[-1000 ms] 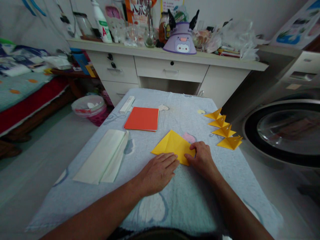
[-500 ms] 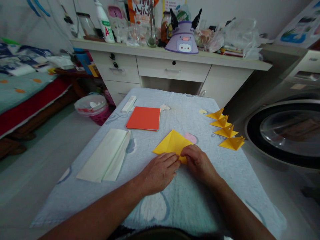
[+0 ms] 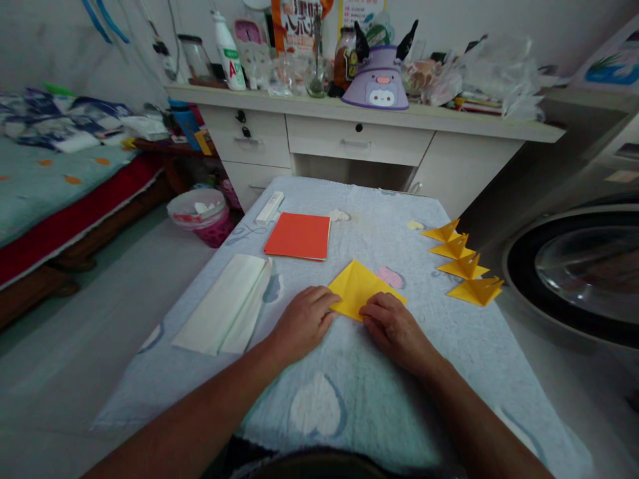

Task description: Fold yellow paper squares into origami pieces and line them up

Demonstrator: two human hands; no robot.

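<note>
This thin yellow folded paper (image 3: 358, 285) looks light and easy to crease, best held by its edges, where my curled left hand (image 3: 308, 320) and right hand (image 3: 394, 327) touch, pinching or pressing, I can't tell, on the blue cloth-covered counter (image 3: 379, 229).

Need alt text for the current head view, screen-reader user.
A left hand touches the left corner of a creased yellow paper, a right hand its near right edge, on a cloth-covered table. Four folded yellow pieces line the table's right side; a red paper stack and folded pale sheet lie leftward.
</note>
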